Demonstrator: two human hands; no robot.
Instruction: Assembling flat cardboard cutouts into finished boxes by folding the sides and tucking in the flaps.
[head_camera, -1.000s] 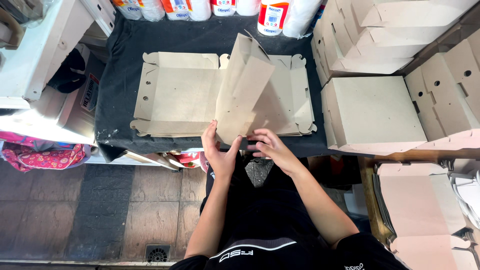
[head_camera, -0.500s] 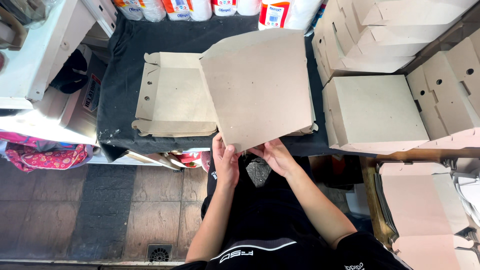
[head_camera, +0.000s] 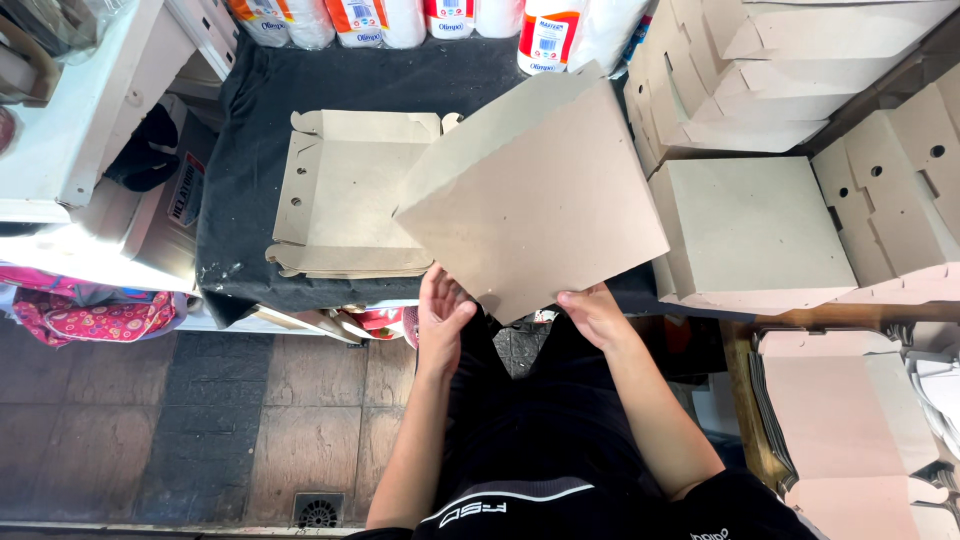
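**Count of things in view**

Two hands: the left hand (head_camera: 443, 318) and the right hand (head_camera: 592, 312). One folded cardboard box (head_camera: 535, 200) is lifted. One stack of flat box blanks (head_camera: 345, 195) lies on one black cloth (head_camera: 240, 150). Six bottles with red labels (head_camera: 545, 35) stand at the back. One finished box (head_camera: 750, 235) is right of it; behind, one pile of boxes (head_camera: 770, 70), number unclear. One floor drain (head_camera: 318, 511).

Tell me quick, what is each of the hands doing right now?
Left hand: open, palm beside the folded cardboard box, contact unclear.
Right hand: closed on the box's lower edge.
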